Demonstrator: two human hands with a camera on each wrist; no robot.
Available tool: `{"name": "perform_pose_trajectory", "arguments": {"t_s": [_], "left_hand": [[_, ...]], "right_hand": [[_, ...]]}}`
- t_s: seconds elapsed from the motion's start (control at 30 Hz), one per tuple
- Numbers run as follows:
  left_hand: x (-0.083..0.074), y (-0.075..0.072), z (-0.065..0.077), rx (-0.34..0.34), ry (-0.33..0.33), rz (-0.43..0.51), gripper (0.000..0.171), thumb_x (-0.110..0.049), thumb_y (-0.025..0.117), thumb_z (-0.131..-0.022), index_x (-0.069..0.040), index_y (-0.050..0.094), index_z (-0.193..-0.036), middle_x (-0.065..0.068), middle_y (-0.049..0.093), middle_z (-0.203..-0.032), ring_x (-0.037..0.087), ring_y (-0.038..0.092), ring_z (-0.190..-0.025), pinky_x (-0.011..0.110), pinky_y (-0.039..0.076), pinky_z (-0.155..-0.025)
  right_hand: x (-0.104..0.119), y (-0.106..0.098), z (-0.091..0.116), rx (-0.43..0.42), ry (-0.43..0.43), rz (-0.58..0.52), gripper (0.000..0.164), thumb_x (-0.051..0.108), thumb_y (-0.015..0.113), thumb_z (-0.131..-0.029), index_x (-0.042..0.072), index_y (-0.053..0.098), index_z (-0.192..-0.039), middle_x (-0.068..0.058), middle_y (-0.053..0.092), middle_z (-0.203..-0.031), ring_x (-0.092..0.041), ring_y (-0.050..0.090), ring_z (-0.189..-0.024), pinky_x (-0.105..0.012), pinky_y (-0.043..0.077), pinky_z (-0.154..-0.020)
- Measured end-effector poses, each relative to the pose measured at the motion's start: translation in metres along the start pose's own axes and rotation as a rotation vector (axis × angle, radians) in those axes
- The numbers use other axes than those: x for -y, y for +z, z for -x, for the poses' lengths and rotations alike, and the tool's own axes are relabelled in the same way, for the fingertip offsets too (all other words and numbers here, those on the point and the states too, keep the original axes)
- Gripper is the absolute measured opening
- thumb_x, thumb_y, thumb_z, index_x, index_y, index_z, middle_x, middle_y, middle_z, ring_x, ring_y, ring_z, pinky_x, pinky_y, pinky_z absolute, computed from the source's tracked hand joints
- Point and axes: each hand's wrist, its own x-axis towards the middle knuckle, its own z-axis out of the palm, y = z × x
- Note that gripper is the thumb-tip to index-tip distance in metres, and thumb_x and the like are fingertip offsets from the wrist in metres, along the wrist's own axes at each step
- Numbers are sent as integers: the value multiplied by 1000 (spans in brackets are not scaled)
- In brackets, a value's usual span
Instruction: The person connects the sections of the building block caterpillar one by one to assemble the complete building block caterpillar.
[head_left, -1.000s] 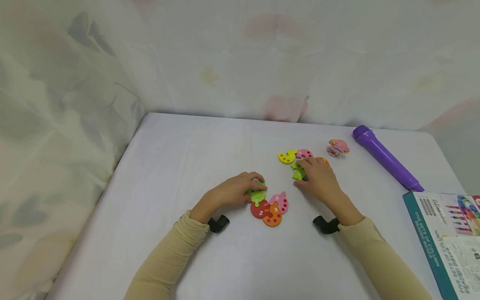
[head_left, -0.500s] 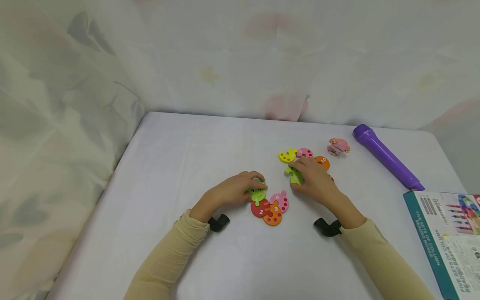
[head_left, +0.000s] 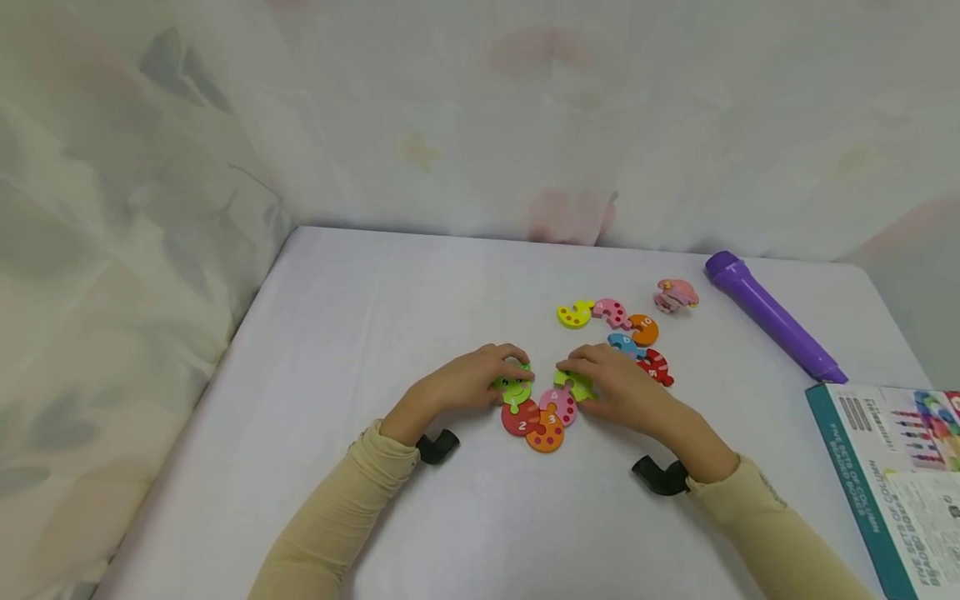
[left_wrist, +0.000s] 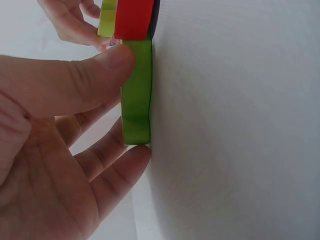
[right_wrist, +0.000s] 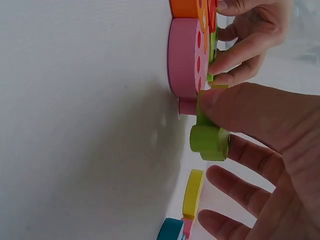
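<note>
A pale floral cloth (head_left: 450, 125) hangs behind and to the left of a white-covered tabletop (head_left: 405, 283), whose near edge is cut off. Mid-table, the left hand (head_left: 472, 379) grips a smiling green caterpillar-head piece (head_left: 514, 392), its fingers hiding part of the rim. From it curves a chain: red piece 2 (head_left: 517, 422), orange piece 3 (head_left: 546, 437), pink piece 4 (head_left: 557, 410). The right hand (head_left: 622, 392) pinches a light-green piece (head_left: 576, 387), partly covered, number unreadable, at the pink piece's free end; whether these join is unclear. Farther toward the back edge lie five more caterpillar pieces (head_left: 611, 312) and a pink figurine (head_left: 677, 294) too small to make out. A purple toy microphone (head_left: 776, 318) slants near the far right corner; a printed box (head_left: 885, 483), cropped, covers part of the right edge. Plain white cloth stretches from the left hand to the left edge.
</note>
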Motion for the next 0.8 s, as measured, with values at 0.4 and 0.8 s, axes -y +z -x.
{"name": "perform_pose_trajectory", "arguments": {"t_s": [0.4, 0.8], "left_hand": [[-2, 0, 0, -4, -4, -8, 45, -6, 64, -84, -20, 58, -127, -3, 47, -131, 14, 45, -112, 27, 41, -91], [0, 2, -1, 4, -17, -12, 45, -7, 64, -84, -20, 59, -127, -3, 46, -131, 14, 44, -112, 27, 41, -91]], "right_hand": [[0, 4, 0, 54, 3, 32, 49, 17, 76, -75, 14, 61, -122, -6, 57, -116, -24, 50, -110, -42, 46, -89], [-10, -5, 3, 50, 86, -27, 55, 19, 77, -75, 11, 57, -126, -8, 54, -124, -28, 46, -117, -46, 43, -93]]}}
